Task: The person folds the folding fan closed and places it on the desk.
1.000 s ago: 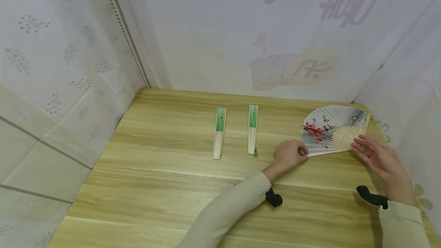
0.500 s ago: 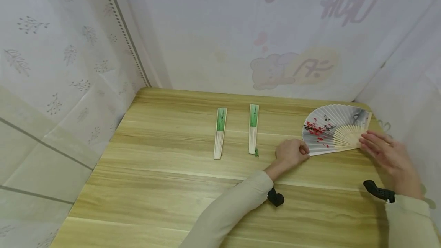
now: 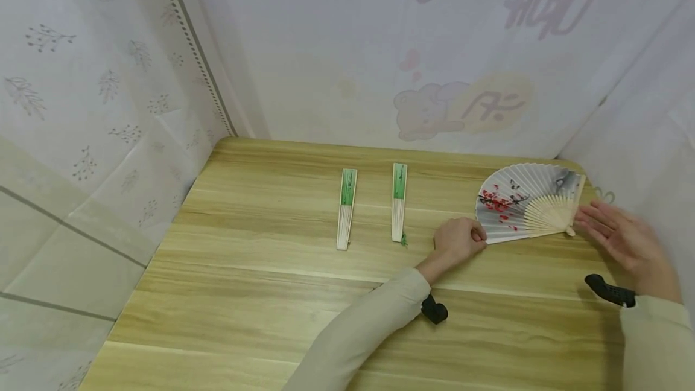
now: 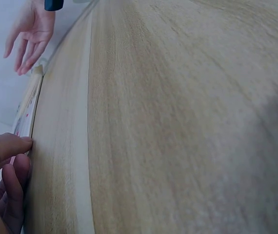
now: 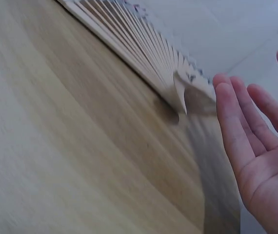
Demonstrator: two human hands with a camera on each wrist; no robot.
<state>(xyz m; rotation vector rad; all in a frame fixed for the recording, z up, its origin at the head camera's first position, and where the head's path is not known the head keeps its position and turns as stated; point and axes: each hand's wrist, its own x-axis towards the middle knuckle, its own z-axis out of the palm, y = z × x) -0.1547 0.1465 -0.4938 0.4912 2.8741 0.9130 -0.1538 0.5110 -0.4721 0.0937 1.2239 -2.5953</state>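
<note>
A folding fan [image 3: 505, 201] lies spread at the back right of the table, its pale leaf painted with red blossoms and its bare wooden ribs [image 5: 129, 39] meeting at a pivot on the right. My left hand [image 3: 457, 241] pinches the fan's near left corner between thumb and fingers; the left wrist view shows the thumb [image 4: 14, 145] on that edge. Just right of the pivot, my right hand [image 3: 624, 237] is apart from the fan, fingers extended and palm [image 5: 270, 180] empty. Two folded green fans lie further left, one [image 3: 345, 210] beside the other [image 3: 399, 203].
The wooden table [image 3: 244, 294] has its back edge against a printed curtain [image 3: 326, 65]. Another curtain [image 3: 651, 155] hangs close beside the right hand. A small green tassel [image 3: 404, 239] sits at the foot of one folded fan.
My right hand has let go of the fan's pivot end and moved right, uncovering the pivot. My left hand stays at the near corner, and the fan keeps its spread.
</note>
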